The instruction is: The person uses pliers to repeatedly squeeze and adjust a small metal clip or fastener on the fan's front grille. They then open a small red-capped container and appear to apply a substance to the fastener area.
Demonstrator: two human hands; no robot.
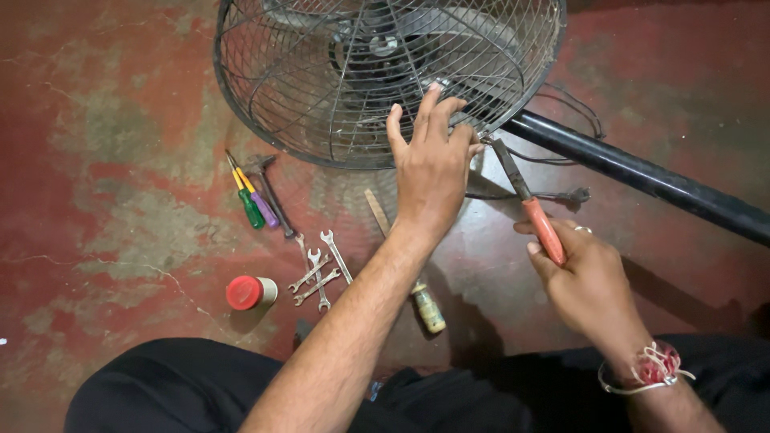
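A round wire fan guard (321,88) lies on the red floor with dark blades behind it. My left hand (431,160) rests on its lower right rim, fingers curled over the wires. My right hand (585,277) grips orange-handled pliers (531,207) whose jaws point up at the guard's rim just right of my left hand. A black pole (642,172) runs from the guard toward the right edge.
On the floor left of my arm lie green and purple screwdrivers (255,202), a hammer (269,188), several small spanners (319,271), a red-capped jar (250,292) and a small bottle (428,308). Thin wires (561,195) trail under the pole. My dark-trousered knees fill the bottom.
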